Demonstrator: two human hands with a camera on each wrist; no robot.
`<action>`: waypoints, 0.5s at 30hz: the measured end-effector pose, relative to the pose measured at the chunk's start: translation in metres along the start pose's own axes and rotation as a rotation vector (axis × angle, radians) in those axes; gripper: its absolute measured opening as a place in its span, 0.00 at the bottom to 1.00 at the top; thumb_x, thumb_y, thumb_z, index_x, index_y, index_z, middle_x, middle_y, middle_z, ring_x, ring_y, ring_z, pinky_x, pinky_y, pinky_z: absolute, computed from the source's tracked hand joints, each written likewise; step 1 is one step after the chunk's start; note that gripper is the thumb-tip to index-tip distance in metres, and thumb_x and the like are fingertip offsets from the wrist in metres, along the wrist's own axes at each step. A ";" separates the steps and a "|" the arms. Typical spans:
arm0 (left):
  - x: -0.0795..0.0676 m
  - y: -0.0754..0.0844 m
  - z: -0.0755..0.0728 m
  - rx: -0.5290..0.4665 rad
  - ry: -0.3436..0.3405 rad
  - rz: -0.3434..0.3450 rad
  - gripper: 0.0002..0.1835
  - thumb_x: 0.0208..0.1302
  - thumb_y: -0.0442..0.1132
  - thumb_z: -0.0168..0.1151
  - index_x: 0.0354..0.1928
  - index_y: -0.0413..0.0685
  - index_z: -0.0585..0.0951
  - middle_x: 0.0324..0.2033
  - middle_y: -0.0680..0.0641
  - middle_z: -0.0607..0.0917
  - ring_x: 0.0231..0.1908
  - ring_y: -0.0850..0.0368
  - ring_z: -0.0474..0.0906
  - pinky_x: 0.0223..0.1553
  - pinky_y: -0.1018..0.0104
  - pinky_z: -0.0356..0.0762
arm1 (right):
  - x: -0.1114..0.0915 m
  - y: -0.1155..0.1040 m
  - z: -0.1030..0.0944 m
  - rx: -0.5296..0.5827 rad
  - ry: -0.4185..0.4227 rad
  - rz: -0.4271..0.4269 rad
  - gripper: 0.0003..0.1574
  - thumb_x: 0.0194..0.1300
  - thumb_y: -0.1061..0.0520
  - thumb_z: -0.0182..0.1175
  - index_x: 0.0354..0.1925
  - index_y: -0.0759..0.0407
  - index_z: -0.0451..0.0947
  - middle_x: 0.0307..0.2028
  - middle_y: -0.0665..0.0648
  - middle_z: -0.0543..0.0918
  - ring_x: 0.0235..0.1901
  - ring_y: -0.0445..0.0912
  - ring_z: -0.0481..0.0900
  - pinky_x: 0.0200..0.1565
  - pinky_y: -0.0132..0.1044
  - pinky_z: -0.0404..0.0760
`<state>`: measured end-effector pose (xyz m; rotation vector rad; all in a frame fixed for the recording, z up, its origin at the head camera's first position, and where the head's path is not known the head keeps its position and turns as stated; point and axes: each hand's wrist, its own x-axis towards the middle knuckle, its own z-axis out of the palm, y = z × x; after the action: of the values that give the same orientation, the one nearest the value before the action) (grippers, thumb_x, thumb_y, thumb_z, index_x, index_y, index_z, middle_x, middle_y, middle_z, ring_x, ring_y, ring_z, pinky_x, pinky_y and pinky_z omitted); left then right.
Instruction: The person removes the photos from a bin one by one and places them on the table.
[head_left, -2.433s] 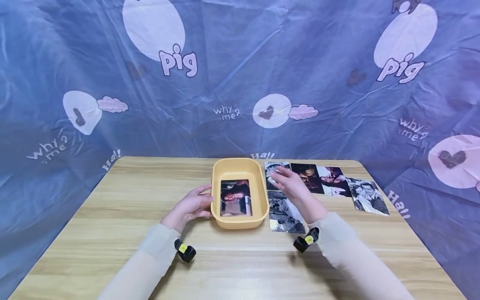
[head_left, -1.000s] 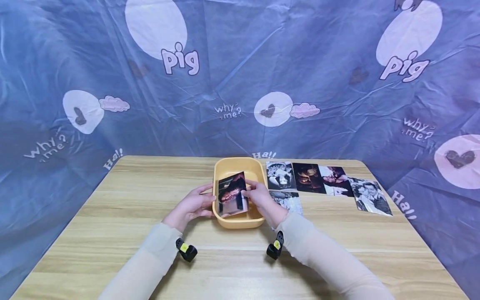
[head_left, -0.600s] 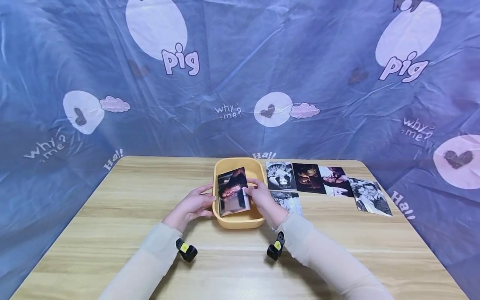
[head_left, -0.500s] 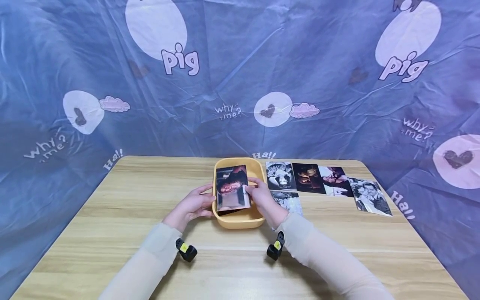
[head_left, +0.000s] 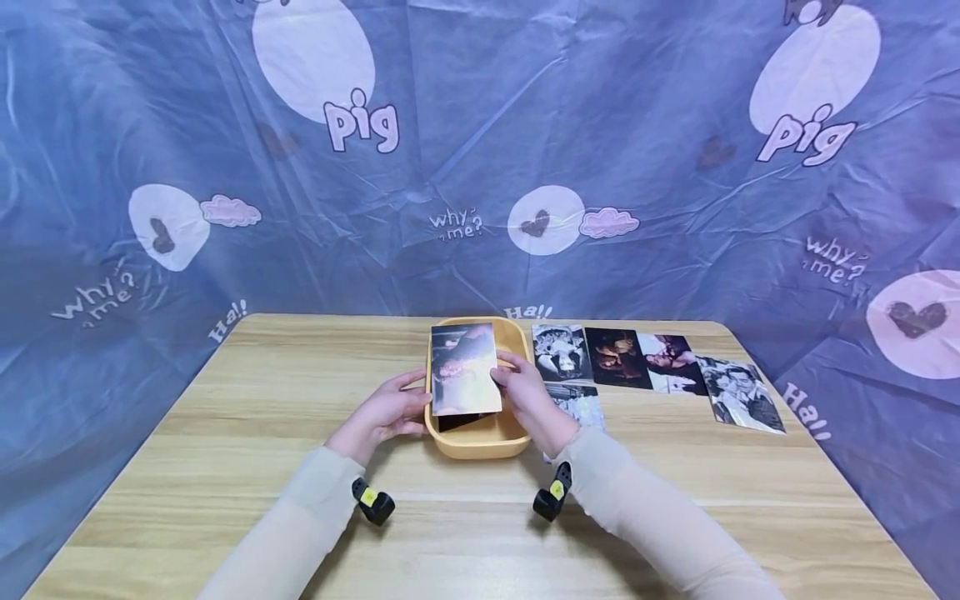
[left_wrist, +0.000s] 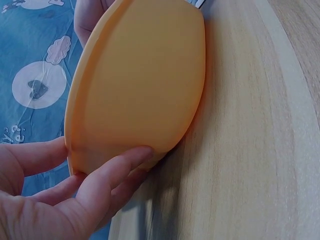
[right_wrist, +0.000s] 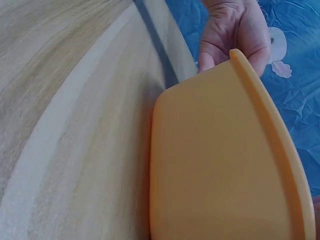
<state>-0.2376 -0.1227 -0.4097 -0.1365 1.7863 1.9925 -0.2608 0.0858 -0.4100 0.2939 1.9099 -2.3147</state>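
My right hand [head_left: 528, 398] pinches the right edge of a photo print [head_left: 465, 371], raised and tilted over a yellow tray [head_left: 480, 451], with glare across its face. Beneath that print, a strip of another dark photo [head_left: 456, 422] shows inside the tray. My left hand [head_left: 386, 412] holds the tray's left side. In the left wrist view, fingers [left_wrist: 112, 175] of that hand press on the tray's outer wall and reach its rim. The tray's wall [right_wrist: 220, 165] hides the right fingers in the right wrist view.
Right of the tray lies a row of photos, a black-and-white one [head_left: 561, 354], a dark one [head_left: 617, 358] and others. Another photo [head_left: 573, 404] lies below the row, partly behind the right hand. The wooden table [head_left: 225, 400] ends at a blue patterned cloth [head_left: 450, 150].
The right hand has come from over the photos at right into the tray and lifted the print up and away, revealing a dark photo beneath. The left hand has stayed on the tray.
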 end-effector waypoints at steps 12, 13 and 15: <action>-0.002 -0.001 0.000 -0.003 -0.019 0.014 0.34 0.69 0.26 0.46 0.75 0.38 0.48 0.70 0.28 0.56 0.67 0.30 0.61 0.59 0.35 0.71 | -0.002 -0.026 -0.011 0.058 -0.022 -0.004 0.29 0.67 0.72 0.50 0.66 0.70 0.63 0.25 0.46 0.73 0.26 0.34 0.72 0.31 0.23 0.75; -0.002 0.000 0.001 -0.007 -0.020 0.014 0.34 0.69 0.26 0.46 0.75 0.39 0.49 0.70 0.28 0.56 0.67 0.30 0.61 0.59 0.35 0.71 | -0.002 -0.029 -0.015 0.053 -0.020 -0.007 0.29 0.68 0.72 0.50 0.66 0.69 0.62 0.25 0.46 0.74 0.26 0.34 0.73 0.31 0.23 0.75; -0.002 -0.001 0.000 -0.006 -0.022 0.013 0.35 0.69 0.26 0.46 0.75 0.39 0.48 0.70 0.28 0.56 0.67 0.30 0.61 0.59 0.35 0.71 | -0.003 -0.034 -0.025 0.041 -0.020 -0.007 0.30 0.68 0.71 0.49 0.67 0.69 0.61 0.26 0.45 0.75 0.26 0.34 0.74 0.31 0.23 0.76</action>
<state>-0.2353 -0.1229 -0.4095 -0.1046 1.7722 2.0010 -0.2639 0.1170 -0.3811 0.2683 1.8588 -2.3549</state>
